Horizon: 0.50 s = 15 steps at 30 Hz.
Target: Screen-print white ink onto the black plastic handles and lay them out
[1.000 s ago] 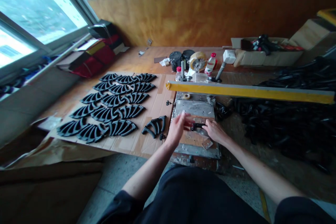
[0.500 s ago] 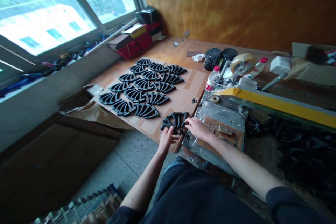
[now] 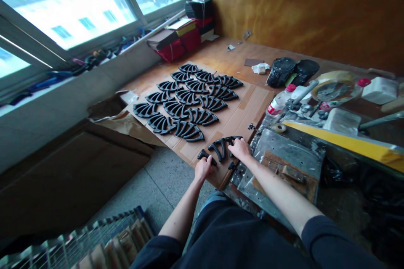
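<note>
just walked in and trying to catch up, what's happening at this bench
A person's left hand holds a black handle-shaped part at the near edge of the cardboard. The right hand touches a small group of similar parts. Beyond them, more black parts lie in fanned rows.

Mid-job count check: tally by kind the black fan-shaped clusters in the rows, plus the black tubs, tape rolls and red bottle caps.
Black fan-shaped clusters in the rows: 15
Black tubs: 2
Tape rolls: 2
Red bottle caps: 2
Total: 21
</note>
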Each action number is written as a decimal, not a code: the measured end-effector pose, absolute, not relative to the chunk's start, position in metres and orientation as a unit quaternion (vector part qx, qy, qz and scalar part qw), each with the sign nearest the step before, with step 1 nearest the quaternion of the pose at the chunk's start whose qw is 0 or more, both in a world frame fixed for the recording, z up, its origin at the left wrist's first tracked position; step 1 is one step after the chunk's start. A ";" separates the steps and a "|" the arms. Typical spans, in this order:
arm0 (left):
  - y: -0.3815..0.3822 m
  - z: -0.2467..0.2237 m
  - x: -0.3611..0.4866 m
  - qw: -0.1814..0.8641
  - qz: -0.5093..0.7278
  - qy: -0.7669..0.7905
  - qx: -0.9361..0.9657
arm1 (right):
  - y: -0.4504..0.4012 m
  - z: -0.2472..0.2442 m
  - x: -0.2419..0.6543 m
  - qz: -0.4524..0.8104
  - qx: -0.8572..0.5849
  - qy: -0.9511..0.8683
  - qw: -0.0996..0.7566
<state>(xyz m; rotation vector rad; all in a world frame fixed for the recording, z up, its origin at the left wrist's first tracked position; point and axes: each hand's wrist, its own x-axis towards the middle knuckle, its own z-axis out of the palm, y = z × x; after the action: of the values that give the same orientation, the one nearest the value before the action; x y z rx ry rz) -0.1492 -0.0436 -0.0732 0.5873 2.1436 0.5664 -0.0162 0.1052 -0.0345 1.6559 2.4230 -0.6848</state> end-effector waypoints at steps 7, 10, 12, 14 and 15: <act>-0.042 -0.070 -0.142 0.429 0.240 0.834 0.250 | 0.131 -0.027 -0.019 -0.185 0.564 0.801 0.073; -0.038 -0.071 -0.141 0.432 0.241 0.831 0.253 | 0.128 -0.028 -0.027 -0.198 0.550 0.807 0.080; -0.034 -0.072 -0.142 0.432 0.240 0.831 0.254 | 0.123 -0.030 -0.030 -0.210 0.542 0.809 0.082; -0.030 -0.072 -0.147 0.426 0.238 0.835 0.254 | 0.118 -0.033 -0.030 -0.226 0.537 0.808 0.083; -0.027 -0.071 -0.151 0.420 0.237 0.838 0.254 | 0.116 -0.035 -0.030 -0.236 0.534 0.808 0.082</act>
<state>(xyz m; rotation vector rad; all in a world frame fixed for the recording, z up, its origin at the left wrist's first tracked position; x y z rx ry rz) -0.1506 -0.0270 -0.0711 0.6363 2.1009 0.5947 -0.0296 0.1163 -0.0350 1.5941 2.4134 -0.7035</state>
